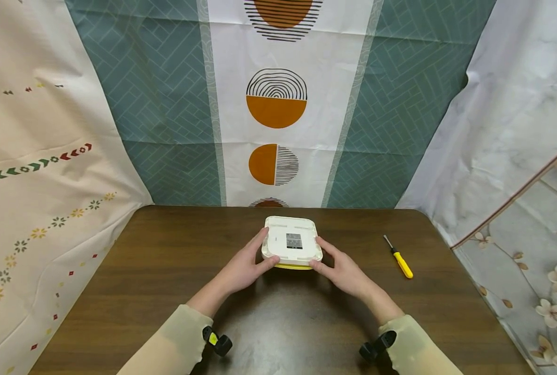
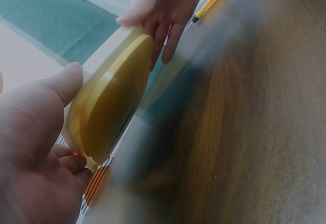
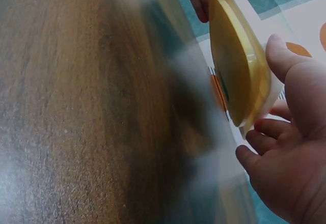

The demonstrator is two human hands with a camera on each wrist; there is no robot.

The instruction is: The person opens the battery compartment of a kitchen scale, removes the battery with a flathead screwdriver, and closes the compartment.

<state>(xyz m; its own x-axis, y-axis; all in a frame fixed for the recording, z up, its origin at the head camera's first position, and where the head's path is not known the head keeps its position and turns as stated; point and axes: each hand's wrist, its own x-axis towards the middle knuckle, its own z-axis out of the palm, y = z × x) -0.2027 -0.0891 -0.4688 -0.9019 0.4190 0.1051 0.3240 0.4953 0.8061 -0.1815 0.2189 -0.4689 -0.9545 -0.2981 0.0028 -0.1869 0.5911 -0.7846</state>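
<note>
Two hands hold one square box (image 1: pixel 292 244) with a white top and yellow underside, lifted just above the brown table (image 1: pixel 156 271). The left hand (image 1: pixel 243 268) and the right hand (image 1: pixel 344 271) curl round its sides. One yellow screwdriver (image 1: pixel 398 258) lies right of the box.

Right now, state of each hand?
Left hand: holding the left side of the box.
Right hand: holding the right side of the box.

Bright, even head view; both wrist views dimmer, smeared with blur.
</note>
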